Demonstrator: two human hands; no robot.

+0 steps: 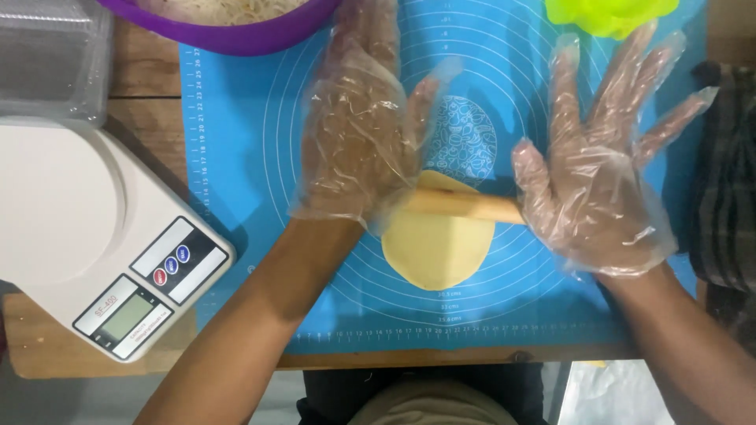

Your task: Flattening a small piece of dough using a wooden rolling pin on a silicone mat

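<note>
Both of the person's hands wear loose, clear plastic gloves and lie flat, palms down, on a wooden rolling pin [465, 206] — 1 hand at each end. The left hand [366, 134] has its fingers stretched forward and close together, its palm pressing on the pin's left end; nothing is gripped. The right hand [602, 177] is spread wide, its 5 fingers fanned apart, with the heel of the palm on the pin's right end — also flat, not closed around it. The pin lies nearly level, tilted slightly down to the right, across the upper part of a pale yellow disc of dough [437, 252]. The dough sits flattened near the middle of a blue silicone mat [236, 157] printed with white rings and ruler marks, which covers a wooden tabletop [142, 86]. To the left, partly on the mat's edge, stands a white kitchen scale [87, 228] with a small display and 3 round buttons. Beyond it is a clear plastic container [51, 59]. At the top edge sit a purple bowl [236, 35] holding pale shreds and, further right, something bright lime green [610, 14].
</note>
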